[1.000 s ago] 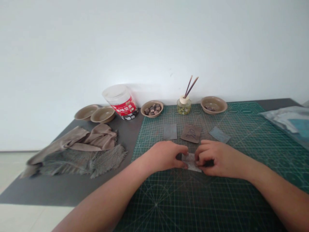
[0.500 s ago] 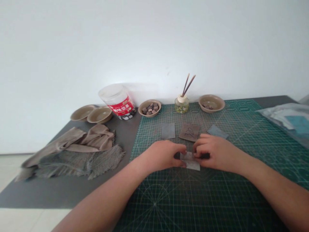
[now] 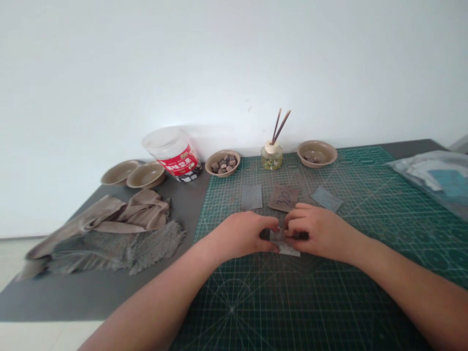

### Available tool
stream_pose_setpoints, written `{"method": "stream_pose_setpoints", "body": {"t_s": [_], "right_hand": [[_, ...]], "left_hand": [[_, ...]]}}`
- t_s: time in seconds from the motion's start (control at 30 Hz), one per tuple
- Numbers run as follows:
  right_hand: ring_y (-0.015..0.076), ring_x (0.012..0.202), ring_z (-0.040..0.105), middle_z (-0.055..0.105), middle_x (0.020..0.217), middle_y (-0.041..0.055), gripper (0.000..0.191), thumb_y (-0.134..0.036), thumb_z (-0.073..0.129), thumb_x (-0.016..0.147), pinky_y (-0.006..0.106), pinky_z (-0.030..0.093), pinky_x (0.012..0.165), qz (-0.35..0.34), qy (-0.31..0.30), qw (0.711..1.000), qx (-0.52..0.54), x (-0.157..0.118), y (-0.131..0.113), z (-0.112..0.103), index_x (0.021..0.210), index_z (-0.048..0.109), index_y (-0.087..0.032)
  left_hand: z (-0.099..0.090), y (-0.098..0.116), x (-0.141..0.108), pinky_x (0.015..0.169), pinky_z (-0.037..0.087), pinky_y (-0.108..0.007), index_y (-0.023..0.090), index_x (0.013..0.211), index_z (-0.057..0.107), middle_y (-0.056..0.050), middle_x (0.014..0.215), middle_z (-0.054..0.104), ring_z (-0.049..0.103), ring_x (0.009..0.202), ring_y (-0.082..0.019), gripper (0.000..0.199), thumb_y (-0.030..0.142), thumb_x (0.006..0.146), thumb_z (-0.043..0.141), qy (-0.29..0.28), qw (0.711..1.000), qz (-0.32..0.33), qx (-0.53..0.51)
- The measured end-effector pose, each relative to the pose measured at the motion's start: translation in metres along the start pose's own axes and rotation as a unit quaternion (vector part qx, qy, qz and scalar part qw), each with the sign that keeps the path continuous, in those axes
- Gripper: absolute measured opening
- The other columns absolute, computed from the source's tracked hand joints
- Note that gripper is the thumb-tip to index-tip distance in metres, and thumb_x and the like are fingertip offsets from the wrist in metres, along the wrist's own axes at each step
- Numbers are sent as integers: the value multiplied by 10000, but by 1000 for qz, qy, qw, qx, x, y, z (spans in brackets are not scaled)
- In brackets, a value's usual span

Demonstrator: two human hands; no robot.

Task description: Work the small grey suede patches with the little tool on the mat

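Gripping a pale sheet (image 3: 284,249) with both hands, the person holds it flat on a green cutting mat (image 3: 329,302), near the mat's centre. The left hand (image 3: 241,237) and right hand (image 3: 316,233) are closed, curled inward from opposite sides, with their fingers almost meeting over the sheet's upper part. Only the lower edge of the sheet shows beneath them. A dark strip (image 3: 302,235) lies under the right fingers; its material cannot be told.

Three swatches lie in a row on the mat, just beyond the hands: a grey swatch (image 3: 251,196), a brown swatch (image 3: 283,197) with dark marks, and a blue-grey swatch (image 3: 326,198), set at an angle. The right fingers are nearest the brown swatch, close to but not touching it.

Along the far edge stand a diffuser bottle (image 3: 271,157) with two sticks, a bowl of brown chunks (image 3: 222,162), and a second bowl (image 3: 317,153) holding a few chunks. On the dark table (image 3: 91,297) to the left are a tub (image 3: 171,152) with a red label, two more bowls (image 3: 120,172) (image 3: 146,175), and a frayed cloth (image 3: 106,248). A plastic bag (image 3: 427,173) lies at the right.
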State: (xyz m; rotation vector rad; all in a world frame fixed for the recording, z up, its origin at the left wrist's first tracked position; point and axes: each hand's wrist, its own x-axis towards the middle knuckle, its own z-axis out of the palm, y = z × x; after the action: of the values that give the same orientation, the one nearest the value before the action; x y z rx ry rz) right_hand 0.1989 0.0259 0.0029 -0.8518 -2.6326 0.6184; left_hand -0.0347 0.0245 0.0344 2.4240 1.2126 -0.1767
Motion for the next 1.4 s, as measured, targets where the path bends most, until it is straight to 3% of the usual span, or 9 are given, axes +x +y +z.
{"method": "stream_pose_setpoints", "body": {"t_s": [0.17, 0.33, 0.43, 0.6, 0.77, 0.87, 1.0, 1.4], "right_hand": [[189, 876, 588, 722, 956, 35, 74, -206, 693, 885, 335, 434, 783, 2, 20, 1000, -1, -1, 3, 2, 812, 707, -204], [180, 869, 586, 744, 950, 9, 72, -201, 725, 861, 321, 436, 766, -23, -25, 999, 23, -5, 6, -6, 796, 743, -228], [177, 843, 570, 749, 943, 0, 83, -208, 722, 864, 322, 424, 743, -23, -21, 999, 9, -4, 8, -8, 788, 745, -231], [176, 862, 597, 733, 904, -3, 67, -171, 737, 815, 326, 434, 787, -46, -36, 998, 22, -4, 7, -5, 781, 721, -227], [187, 883, 604, 726, 959, 22, 72, -187, 709, 846, 351, 443, 829, -31, -3, 999, 16, -4, 5, -1, 779, 706, -214], [173, 870, 600, 725, 941, -5, 98, -142, 743, 790, 336, 441, 830, -57, -27, 997, 46, -4, 5, 0, 758, 689, -217], [180, 859, 584, 725, 936, 0, 80, -152, 739, 800, 328, 431, 768, -31, -15, 999, 31, -3, 7, -2, 771, 704, -218], [179, 891, 611, 708, 952, 13, 64, -160, 725, 809, 329, 441, 837, -37, -18, 999, 22, -6, 5, -3, 798, 696, -216]], "left_hand": [[-1, 1, 0, 597, 343, -282, 334, 1095, 680, 15, 892, 742, 681, 815, -220, 353, 545, 814, 715, 1, 1000, 1, 1], [0, 0, 0, 611, 358, -275, 335, 1101, 682, 8, 917, 748, 676, 827, -225, 376, 561, 803, 722, 1, 1000, -5, 0], [1, 0, 1, 604, 349, -277, 344, 1108, 678, 12, 914, 748, 677, 825, -228, 383, 572, 803, 717, 1, 1000, -2, -3], [0, 0, 0, 603, 351, -283, 338, 1122, 678, 7, 925, 748, 684, 829, -224, 389, 562, 806, 718, 0, 1000, -6, 1], [-1, 1, 0, 605, 352, -291, 338, 1116, 677, 11, 909, 744, 690, 840, -224, 384, 566, 809, 714, -3, 1000, -6, -1], [0, 1, 0, 582, 322, -284, 333, 1106, 679, 12, 881, 736, 673, 797, -212, 370, 557, 814, 712, 4, 1000, -4, 2], [1, 0, 0, 580, 311, -272, 332, 1084, 680, 18, 890, 734, 651, 768, -199, 362, 551, 801, 728, 11, 1000, 4, -8], [2, -1, 1, 585, 318, -273, 334, 1088, 683, 16, 873, 734, 660, 770, -204, 367, 564, 804, 719, 11, 1000, 3, -5]]}}
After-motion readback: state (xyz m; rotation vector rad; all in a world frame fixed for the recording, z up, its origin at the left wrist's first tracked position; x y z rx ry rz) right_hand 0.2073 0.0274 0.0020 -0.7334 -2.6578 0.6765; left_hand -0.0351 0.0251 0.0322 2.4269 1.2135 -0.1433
